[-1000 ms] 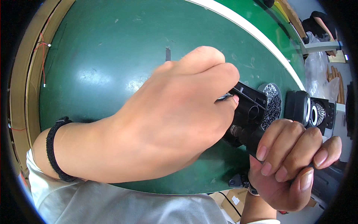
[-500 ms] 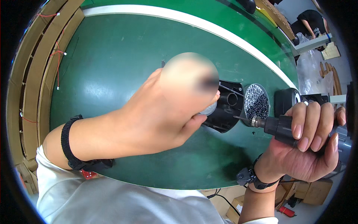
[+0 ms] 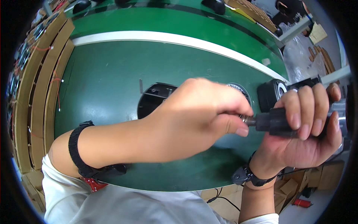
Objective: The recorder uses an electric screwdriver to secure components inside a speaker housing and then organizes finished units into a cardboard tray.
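My right hand (image 3: 304,127) is wrapped round a black electric screwdriver (image 3: 274,122), held level with its metal nose pointing left. At that nose is my left hand (image 3: 190,123), slightly blurred, its thumb and forefinger closed around the bit. Whatever sits between those fingertips is hidden. Behind my left wrist lies a black plastic housing (image 3: 151,100) on the green table (image 3: 108,71), partly covered. Beyond the left fingers shows the rim of a round metal dish (image 3: 238,87); its contents are mostly hidden now, though small dark screws showed in it earlier.
A black box-shaped unit with a round white-ringed face (image 3: 272,93) stands behind the screwdriver. Stacked cardboard trays (image 3: 44,97) with thin red wires line the left edge. A white rail (image 3: 156,36) crosses the table's back. Another person (image 3: 291,9) is at the far right.
My left hand has moved right, from over the housing to the screwdriver's nose. The housing appears further left in view. My right hand keeps its hold. The whole view has shifted.
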`<state>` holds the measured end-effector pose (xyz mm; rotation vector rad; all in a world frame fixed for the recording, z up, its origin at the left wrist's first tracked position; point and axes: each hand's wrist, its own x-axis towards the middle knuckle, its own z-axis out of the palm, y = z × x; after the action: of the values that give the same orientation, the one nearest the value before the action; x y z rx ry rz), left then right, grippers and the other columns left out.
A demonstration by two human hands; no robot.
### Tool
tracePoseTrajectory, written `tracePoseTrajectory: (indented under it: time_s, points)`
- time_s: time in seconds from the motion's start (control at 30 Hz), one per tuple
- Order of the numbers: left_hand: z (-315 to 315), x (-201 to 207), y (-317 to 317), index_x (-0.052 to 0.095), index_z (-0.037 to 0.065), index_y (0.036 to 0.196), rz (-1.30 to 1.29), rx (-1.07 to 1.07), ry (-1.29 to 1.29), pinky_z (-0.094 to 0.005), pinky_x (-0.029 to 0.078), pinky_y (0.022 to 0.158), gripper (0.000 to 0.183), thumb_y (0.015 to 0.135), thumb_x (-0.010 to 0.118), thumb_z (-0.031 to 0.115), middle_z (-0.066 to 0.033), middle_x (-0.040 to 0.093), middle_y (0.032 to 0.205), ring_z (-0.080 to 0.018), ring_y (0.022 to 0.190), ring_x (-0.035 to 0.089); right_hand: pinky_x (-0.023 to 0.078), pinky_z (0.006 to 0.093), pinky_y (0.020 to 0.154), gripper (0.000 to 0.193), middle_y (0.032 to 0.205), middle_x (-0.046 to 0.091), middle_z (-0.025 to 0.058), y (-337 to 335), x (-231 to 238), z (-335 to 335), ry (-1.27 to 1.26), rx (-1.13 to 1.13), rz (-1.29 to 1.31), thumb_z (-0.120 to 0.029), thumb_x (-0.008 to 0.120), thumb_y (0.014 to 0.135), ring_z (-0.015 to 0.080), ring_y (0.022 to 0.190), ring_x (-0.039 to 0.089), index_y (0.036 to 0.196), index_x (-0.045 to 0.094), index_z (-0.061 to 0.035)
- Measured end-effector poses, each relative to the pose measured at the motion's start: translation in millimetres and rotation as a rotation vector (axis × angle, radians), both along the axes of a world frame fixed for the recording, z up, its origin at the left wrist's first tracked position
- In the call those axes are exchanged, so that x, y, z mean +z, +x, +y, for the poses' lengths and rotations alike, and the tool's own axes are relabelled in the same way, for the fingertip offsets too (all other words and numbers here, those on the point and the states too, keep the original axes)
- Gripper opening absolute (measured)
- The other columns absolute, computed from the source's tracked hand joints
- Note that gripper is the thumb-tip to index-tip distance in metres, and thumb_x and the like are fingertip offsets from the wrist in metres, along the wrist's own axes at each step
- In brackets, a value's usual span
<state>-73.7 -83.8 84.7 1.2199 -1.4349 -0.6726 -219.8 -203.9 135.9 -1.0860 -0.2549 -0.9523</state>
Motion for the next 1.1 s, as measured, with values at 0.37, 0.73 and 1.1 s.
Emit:
tracePoseTrajectory:
  time_s: [0.37,0.73,1.1]
  points:
    - [-58,9,-18,0.072,0.0,0.111,0.697,-0.156,0.15,-0.0293,0.056,0.082,0.023,0.089,0.076,0.005,-0.0103,0.074,0.1,-0.0147,0.087,0.069,0.042,0.0283,0.07,0.014,0.073,0.047,0.0015,-44,28,-59,-0.028,-0.104,-0.062,-0.009,0.055,0.092,0.0112,0.064,0.048,0.099,0.053,0.0025]
    - [-66,16,-17,0.069,-0.001,0.105,0.42,-0.144,0.145,-0.0279,0.058,0.078,0.016,0.089,0.075,0.002,-0.0106,0.074,0.099,-0.0145,0.086,0.07,0.04,0.0322,0.076,0.021,0.081,0.047,0.0048,-56,26,-74,-0.102,0.012,-0.058,-0.015,0.046,0.095,0.0141,0.073,0.047,0.102,0.056,0.0023]
    - [-61,27,-20,0.065,0.004,0.101,0.25,-0.292,0.337,-0.019,0.043,0.054,0.019,0.101,0.065,0.024,0.002,0.064,0.082,-0.0042,0.068,0.056,0.043,0.0304,0.062,0.019,0.072,0.046,0.0034,-34,27,-56,0.015,-0.213,-0.033,-0.01,0.052,0.094,0.0141,0.062,0.046,0.107,0.056,0.0029]
